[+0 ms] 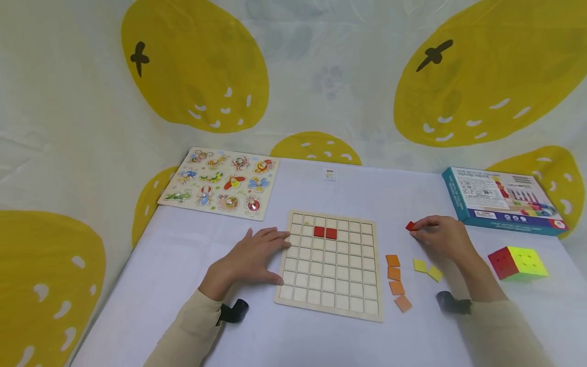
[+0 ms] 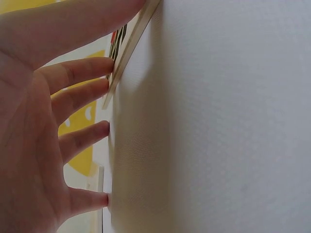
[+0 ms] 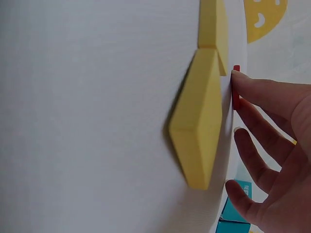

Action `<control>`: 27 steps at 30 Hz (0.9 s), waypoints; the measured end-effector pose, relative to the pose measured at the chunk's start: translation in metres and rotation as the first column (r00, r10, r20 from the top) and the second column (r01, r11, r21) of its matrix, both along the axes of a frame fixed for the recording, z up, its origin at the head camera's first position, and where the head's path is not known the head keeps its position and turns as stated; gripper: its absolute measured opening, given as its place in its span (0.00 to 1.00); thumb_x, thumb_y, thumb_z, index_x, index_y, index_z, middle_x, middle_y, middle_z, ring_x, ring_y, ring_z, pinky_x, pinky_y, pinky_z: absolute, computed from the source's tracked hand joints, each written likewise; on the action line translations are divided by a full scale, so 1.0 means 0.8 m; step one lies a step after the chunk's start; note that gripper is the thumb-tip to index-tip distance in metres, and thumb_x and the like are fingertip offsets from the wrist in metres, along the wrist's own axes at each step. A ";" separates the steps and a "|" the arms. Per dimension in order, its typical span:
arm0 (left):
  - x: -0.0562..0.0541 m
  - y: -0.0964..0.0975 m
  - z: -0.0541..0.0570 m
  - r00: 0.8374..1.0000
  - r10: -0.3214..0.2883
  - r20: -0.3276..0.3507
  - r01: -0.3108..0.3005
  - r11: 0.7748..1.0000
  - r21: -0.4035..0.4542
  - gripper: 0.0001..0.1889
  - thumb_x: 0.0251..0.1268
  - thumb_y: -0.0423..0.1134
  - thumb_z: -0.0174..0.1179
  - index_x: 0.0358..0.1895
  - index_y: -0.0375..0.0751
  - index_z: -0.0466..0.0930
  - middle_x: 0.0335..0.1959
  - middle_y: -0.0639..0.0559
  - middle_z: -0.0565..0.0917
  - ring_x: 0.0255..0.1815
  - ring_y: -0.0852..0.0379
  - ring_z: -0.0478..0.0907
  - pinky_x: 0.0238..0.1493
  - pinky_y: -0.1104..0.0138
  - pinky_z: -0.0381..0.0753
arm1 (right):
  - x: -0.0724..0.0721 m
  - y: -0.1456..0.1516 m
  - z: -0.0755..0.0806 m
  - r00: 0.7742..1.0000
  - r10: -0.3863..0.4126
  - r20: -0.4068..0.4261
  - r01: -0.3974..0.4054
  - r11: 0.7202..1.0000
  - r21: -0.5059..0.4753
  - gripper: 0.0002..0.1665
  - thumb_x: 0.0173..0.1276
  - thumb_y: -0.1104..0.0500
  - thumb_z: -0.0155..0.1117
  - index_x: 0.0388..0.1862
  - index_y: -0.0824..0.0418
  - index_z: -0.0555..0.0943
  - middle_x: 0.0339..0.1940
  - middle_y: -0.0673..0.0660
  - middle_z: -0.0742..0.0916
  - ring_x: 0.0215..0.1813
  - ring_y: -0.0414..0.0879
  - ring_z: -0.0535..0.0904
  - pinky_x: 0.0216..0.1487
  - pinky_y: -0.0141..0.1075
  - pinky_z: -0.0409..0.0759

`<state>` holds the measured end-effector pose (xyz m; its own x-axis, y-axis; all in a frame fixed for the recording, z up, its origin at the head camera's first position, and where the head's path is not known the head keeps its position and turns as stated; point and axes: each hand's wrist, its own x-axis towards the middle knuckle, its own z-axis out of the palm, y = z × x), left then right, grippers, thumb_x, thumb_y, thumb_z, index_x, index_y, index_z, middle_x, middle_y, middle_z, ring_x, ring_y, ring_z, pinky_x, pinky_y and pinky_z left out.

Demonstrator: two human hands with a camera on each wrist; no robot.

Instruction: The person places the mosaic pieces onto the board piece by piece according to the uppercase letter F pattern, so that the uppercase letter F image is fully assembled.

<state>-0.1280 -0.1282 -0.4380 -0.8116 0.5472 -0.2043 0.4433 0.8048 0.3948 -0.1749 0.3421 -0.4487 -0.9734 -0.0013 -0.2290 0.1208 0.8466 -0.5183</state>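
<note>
My right hand (image 1: pixel 442 235) pinches a small red square tile (image 1: pixel 410 226) between thumb and forefinger, right of a wooden grid board (image 1: pixel 378 275). In the right wrist view the red tile (image 3: pixel 236 90) stands on edge at the fingertips, the other fingers spread apart. My left hand (image 1: pixel 252 257) rests with spread fingers at the board's left edge, thumb and fingertips touching its frame. Two red tiles (image 1: pixel 331 233) lie side by side in cells near the board's top. Several orange tiles (image 1: pixel 393 260) form a column right of the board, with two yellow tiles (image 1: pixel 419 265) beside them.
A wooden insect puzzle (image 1: pixel 215 206) lies at the back left. On the right are a teal-edged game box (image 1: pixel 509 199) and a coloured puzzle cube (image 1: pixel 518 264). A small printed card (image 1: pixel 329 175) lies near the patterned backdrop behind the board.
</note>
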 end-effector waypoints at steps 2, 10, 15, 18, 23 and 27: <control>0.000 0.000 0.000 1.000 0.000 0.000 0.000 1.000 0.006 0.42 0.49 0.60 0.77 0.70 0.54 0.74 0.80 0.59 0.67 0.84 0.47 0.58 0.77 0.28 0.53 | 0.000 -0.001 0.000 1.000 -0.006 0.004 0.006 1.000 0.002 0.19 0.67 0.53 0.71 0.52 0.62 0.86 0.60 0.71 0.84 0.64 0.69 0.71 0.59 0.59 0.82; 0.000 0.000 -0.002 1.000 0.002 -0.005 -0.002 1.000 -0.008 0.43 0.48 0.61 0.77 0.71 0.56 0.74 0.80 0.61 0.66 0.84 0.49 0.57 0.77 0.29 0.53 | -0.001 -0.004 0.004 0.999 -0.027 0.028 0.027 1.000 0.008 0.23 0.67 0.52 0.71 0.55 0.64 0.84 0.59 0.71 0.84 0.62 0.68 0.72 0.56 0.55 0.85; 0.000 -0.001 -0.002 1.000 0.004 -0.007 -0.004 1.000 0.010 0.42 0.48 0.60 0.77 0.70 0.56 0.75 0.79 0.61 0.67 0.84 0.48 0.58 0.77 0.29 0.53 | -0.004 -0.004 0.007 0.999 -0.023 0.036 0.023 1.000 0.018 0.25 0.66 0.52 0.72 0.56 0.65 0.84 0.58 0.71 0.85 0.60 0.66 0.74 0.52 0.49 0.87; 0.000 -0.001 -0.002 1.000 0.006 -0.004 -0.006 1.000 0.019 0.42 0.48 0.60 0.77 0.70 0.56 0.75 0.79 0.60 0.67 0.83 0.48 0.58 0.77 0.29 0.53 | -0.003 -0.005 0.011 0.998 -0.045 0.037 0.045 0.999 0.009 0.26 0.65 0.51 0.73 0.56 0.65 0.83 0.56 0.70 0.85 0.58 0.64 0.76 0.46 0.40 0.87; -0.001 -0.002 -0.005 1.000 0.001 -0.006 -0.001 1.000 0.019 0.42 0.48 0.61 0.77 0.70 0.56 0.75 0.79 0.61 0.67 0.84 0.48 0.58 0.77 0.28 0.53 | 0.001 -0.005 0.019 0.995 -0.103 -0.018 0.103 0.995 -0.017 0.28 0.68 0.46 0.70 0.58 0.65 0.83 0.56 0.71 0.85 0.55 0.60 0.76 0.35 0.27 0.79; -0.001 -0.003 -0.006 1.000 0.002 -0.010 -0.001 1.000 0.013 0.42 0.48 0.61 0.77 0.70 0.56 0.75 0.79 0.62 0.67 0.84 0.49 0.58 0.77 0.29 0.53 | 0.001 -0.006 0.024 0.992 -0.102 -0.079 0.099 0.994 -0.052 0.25 0.72 0.49 0.67 0.59 0.63 0.83 0.60 0.71 0.83 0.57 0.61 0.76 0.33 0.23 0.77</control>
<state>-0.1291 -0.1306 -0.4430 -0.8145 0.5486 -0.1889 0.4461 0.8003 0.4007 -0.1744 0.3374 -0.4296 -0.9846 0.0884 -0.1510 0.1597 0.8064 -0.5694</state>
